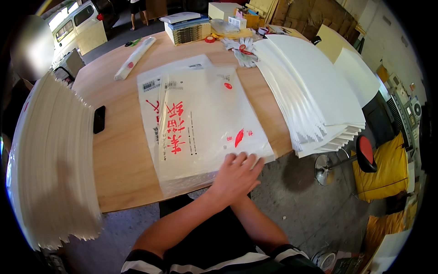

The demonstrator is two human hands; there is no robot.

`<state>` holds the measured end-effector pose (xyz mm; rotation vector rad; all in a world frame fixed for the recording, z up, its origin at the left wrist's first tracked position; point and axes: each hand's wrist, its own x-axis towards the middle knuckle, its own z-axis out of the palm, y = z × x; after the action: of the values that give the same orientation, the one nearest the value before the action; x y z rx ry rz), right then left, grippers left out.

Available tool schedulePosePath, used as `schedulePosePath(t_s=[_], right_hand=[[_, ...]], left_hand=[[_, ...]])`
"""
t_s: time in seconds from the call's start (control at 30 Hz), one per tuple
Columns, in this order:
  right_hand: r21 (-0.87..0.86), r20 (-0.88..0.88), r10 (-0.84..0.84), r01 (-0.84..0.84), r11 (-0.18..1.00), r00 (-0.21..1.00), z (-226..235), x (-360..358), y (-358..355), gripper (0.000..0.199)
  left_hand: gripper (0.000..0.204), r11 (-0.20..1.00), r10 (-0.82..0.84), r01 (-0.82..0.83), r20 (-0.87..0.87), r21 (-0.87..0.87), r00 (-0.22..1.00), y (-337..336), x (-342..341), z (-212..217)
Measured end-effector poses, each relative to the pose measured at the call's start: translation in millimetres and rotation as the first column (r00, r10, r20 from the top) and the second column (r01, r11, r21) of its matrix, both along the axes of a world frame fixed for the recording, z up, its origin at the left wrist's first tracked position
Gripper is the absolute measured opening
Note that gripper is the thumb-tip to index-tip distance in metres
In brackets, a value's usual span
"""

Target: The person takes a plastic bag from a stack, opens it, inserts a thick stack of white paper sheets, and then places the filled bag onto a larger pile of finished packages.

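We see a wooden table (118, 160) on a grey concrete floor (292, 201) — a round stool (346, 160) stands right of it. Behind, a white van (75, 18) in bright daylight — cardboard (315, 13) leans against the wall.

Clear plastic bag (205, 123) lies flat mid-table, filled with white sheets, printed in red along its left part, with a red leaf-shaped mark (238, 137) near its lower right and a small red round sticker (227, 85) near the top. Under it, offset to the left, a second bag (148, 98) of the same kind shows a white barcode label (149, 85) at its upper left corner. Long narrow white packet (134, 58) with a red dot lies far left on the table. Small white box (237, 21), possibly a carton, stands at the far edge.
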<state>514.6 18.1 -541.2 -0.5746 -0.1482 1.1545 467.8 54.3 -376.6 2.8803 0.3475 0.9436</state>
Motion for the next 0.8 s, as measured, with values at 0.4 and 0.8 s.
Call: schedulePosePath(t_s=[0.4,0.8], right_hand=[[-0.169,0.018,0.001,0.002,0.986,1.000,35,4,5,0.043],[-0.355,0.134,-0.045,0.090,0.931,0.990,95,-20,10,0.043]], left_hand=[[0.010,0.977,-0.205,0.204,0.014,0.061,0.979,-4,22,-28],[0.009,0.980,-0.169,0.176,-0.076,0.090,0.983,-32,38,-23]])
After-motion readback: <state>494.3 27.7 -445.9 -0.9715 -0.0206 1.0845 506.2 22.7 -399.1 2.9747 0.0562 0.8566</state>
